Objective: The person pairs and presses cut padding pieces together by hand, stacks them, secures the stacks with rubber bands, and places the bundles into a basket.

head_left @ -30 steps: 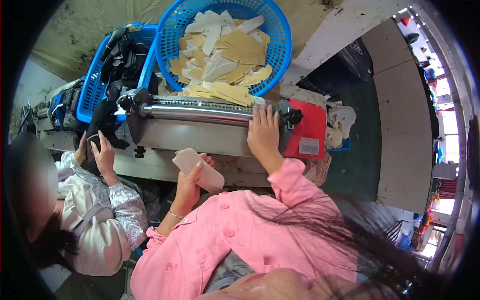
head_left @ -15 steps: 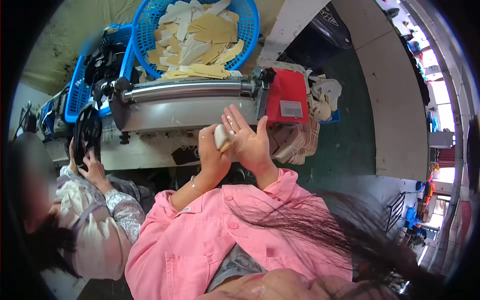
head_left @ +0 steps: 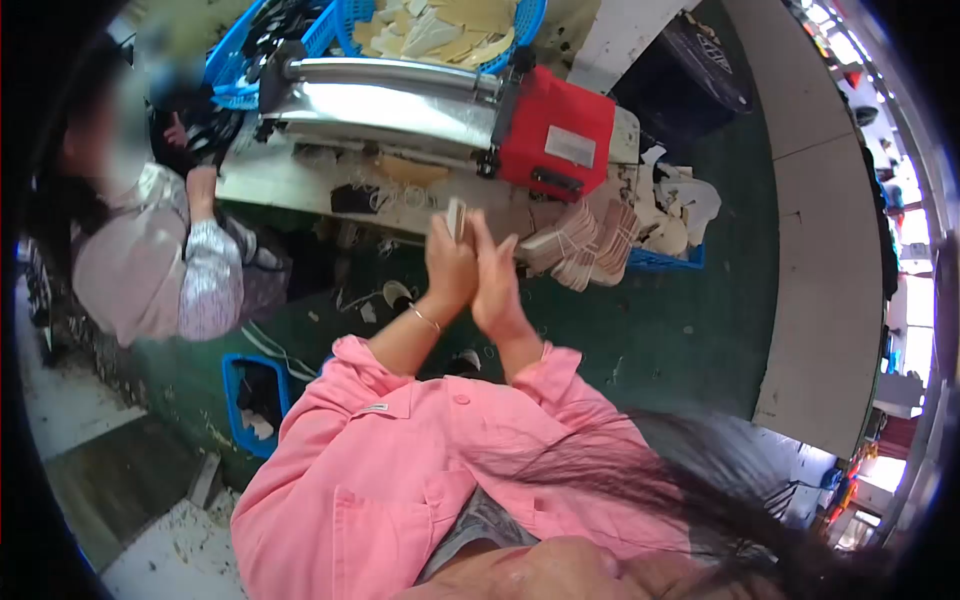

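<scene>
My left hand (head_left: pixel 450 265) is closed round a small stack of pale insole-shaped pieces (head_left: pixel 456 219), seen end-on above the fingers. Against it rests my right hand (head_left: pixel 494 280), palm turned inward, fingers stretched and thumb apart, with nothing visible in its grip. Both hands are in front of the workbench, below a roller machine (head_left: pixel 400 110) with a red end housing (head_left: pixel 560 130). To the right of my hands lie tied bundles of insole pieces (head_left: pixel 585 245).
A blue round basket (head_left: pixel 530 30) holds cream and white pieces. Beside the bench are a blue crate of scraps (head_left: pixel 665 262) and a dark bin (head_left: pixel 690 80). A co-worker (head_left: pixel 150 250) is at the left, near a blue floor bin (head_left: pixel 232 400).
The view has shifted, showing more floor. My right hand has left the machine and come against my left hand, which still holds the pieces. The co-worker appears higher in view.
</scene>
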Tool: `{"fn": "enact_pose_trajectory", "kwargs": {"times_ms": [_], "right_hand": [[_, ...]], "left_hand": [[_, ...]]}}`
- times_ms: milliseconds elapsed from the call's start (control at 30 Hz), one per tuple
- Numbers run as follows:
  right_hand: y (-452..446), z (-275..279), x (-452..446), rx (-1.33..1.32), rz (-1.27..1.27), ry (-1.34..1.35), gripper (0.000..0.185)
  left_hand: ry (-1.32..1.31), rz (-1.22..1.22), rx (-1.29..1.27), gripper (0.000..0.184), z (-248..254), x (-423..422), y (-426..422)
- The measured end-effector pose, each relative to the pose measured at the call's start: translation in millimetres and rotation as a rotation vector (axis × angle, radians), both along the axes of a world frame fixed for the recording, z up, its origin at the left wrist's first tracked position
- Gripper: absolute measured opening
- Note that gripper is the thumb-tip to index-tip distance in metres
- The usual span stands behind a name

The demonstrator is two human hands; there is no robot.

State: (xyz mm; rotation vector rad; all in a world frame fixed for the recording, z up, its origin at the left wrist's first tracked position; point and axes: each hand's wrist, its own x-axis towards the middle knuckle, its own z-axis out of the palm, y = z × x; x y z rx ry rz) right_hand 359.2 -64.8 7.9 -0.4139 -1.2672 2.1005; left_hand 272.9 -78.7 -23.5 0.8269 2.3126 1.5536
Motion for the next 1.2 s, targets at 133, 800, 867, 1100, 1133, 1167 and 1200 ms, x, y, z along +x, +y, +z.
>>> {"fn": "enact_pose_trajectory", "kwargs": {"times_ms": [133,800,867,1100,1133,1167,1200], "right_hand": [[-32.1,21.8,20.0,0.024,0.084,-0.037,0.085],[-65.3,4.9,-20.2,-0.048,0.332,0.058,0.078],[-57.5,23.0,3.2,-0.335,0.303,0.248,0.079],[-107.1,9.7,32.0,1.113,0.185,-0.408,0.067],[-99.2,-4.6,27.5,1.376,0.143,-0.505,0.065],[-86.9,-19.9,23.7,1.362,0.113,-0.589,0.062],[-68.6,-27.1,26.8,1.381,0.031,-0.756,0.062]], "left_hand": [[-0.340,0.136,-0.083,0.041,-2.5,20.5,-27.3],[-1.202,0.005,0.179,0.027,-97.7,102.6,-164.4],[-1.225,0.051,0.254,0.021,-69.1,66.5,-168.5],[-1.385,-0.080,0.641,0.020,-12.6,63.5,-149.4],[-1.402,-0.071,0.597,0.019,-4.7,72.1,-147.6],[-1.427,-0.088,0.489,0.019,-12.1,76.0,-148.5],[-1.445,-0.115,0.372,0.018,-19.6,75.7,-147.7]]}}
